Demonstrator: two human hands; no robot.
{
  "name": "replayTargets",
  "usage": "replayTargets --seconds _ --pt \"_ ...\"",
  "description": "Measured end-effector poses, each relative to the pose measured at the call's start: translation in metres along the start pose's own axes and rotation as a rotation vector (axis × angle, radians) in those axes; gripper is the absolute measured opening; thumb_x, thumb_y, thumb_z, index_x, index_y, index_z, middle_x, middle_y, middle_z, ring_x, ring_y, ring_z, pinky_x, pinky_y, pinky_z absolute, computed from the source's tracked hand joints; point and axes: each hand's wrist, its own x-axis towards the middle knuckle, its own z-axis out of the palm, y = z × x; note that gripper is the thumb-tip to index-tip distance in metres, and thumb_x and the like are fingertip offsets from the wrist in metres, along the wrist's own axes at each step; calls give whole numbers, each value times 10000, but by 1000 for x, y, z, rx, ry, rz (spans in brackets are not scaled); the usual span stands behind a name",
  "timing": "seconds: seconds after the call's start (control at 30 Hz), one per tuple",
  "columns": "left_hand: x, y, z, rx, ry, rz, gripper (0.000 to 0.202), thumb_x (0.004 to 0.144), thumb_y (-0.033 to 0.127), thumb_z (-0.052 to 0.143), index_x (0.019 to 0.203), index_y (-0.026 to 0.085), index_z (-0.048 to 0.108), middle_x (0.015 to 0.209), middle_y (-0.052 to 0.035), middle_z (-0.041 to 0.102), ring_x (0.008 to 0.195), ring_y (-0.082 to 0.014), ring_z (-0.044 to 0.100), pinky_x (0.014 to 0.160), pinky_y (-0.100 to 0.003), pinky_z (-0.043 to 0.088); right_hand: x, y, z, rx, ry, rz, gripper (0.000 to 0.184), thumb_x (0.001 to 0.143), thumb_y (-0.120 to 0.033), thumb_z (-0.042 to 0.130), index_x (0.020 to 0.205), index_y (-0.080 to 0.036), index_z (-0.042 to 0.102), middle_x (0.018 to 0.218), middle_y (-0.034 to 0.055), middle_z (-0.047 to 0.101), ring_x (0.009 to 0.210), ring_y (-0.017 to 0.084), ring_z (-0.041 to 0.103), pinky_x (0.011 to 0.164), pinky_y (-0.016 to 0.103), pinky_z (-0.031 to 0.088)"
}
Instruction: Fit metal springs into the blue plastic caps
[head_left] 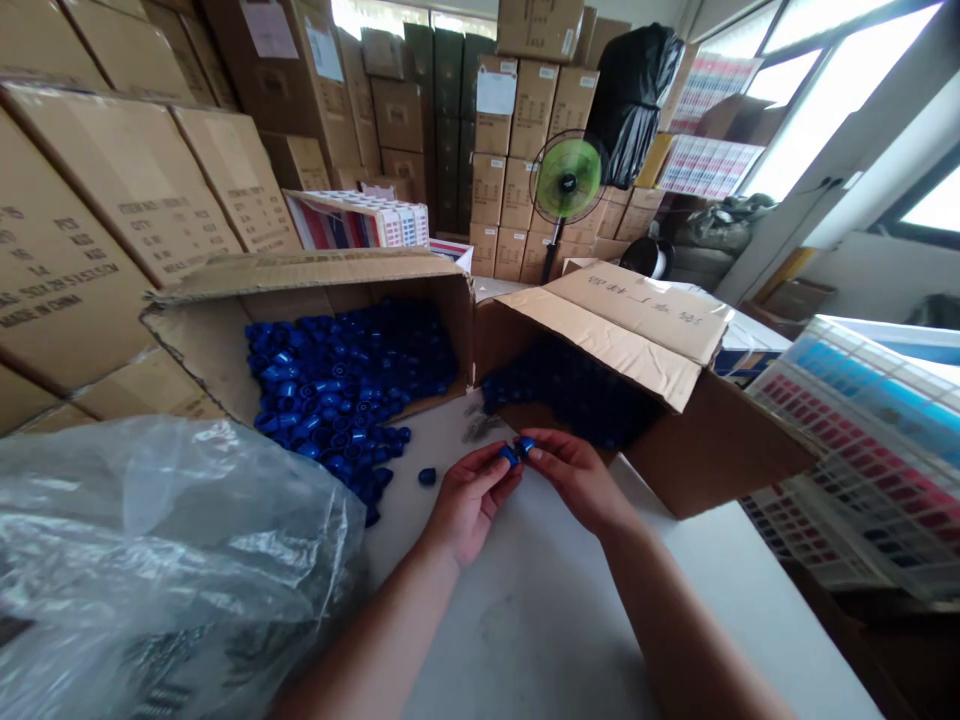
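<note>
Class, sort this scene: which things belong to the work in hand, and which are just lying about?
In use: left hand pinching blue cap; right hand pinching second blue cap; open box of loose caps; second open box.
Lying about: black bag, green fan, colour charts, stacked cartons.

Two small, round, glossy blue plastic pieces are held just above the white table [540, 610]. The left blue cap [508, 457] is pinched in the fingertips of the left hand [469, 500]. The right blue cap [527, 444], slightly higher, is pinched by the right hand [574, 480]. They touch or nearly touch; their openings cannot be made out
</note>
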Motion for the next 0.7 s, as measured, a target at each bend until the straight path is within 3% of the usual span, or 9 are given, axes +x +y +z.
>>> replayTargets --seconds 0.27,0.57,0.7 --pt "-3 2 1 104 24 8 375 631 180 819 990 134 723 979 -87 738 790 -112 686 787 -208 553 -2 -5 1 -176 10 -39 511 755 -414 711 1164 -124 613 1190 87 543 1032 69 583 936 152 496" --pt "-7 1 -7 247 -40 -4 354 679 225 784 1011 113 727 956 -96 742 777 -107 672 755 -197 531 -5 1 -3 -325 -29 -47 457 713 -382 737 1093 -133 689 1112 77 582 985 87 607 897 164 522" --pt "-6 -1 -11 267 -3 6 441 662 210 795 1075 100 689 962 -113 737 809 -135 681 790 -240 541 -4 6 -2 -338 -63 17 490 705 -418 738 1105 -139 690 1084 75 593 977 102 610 906 193 523"
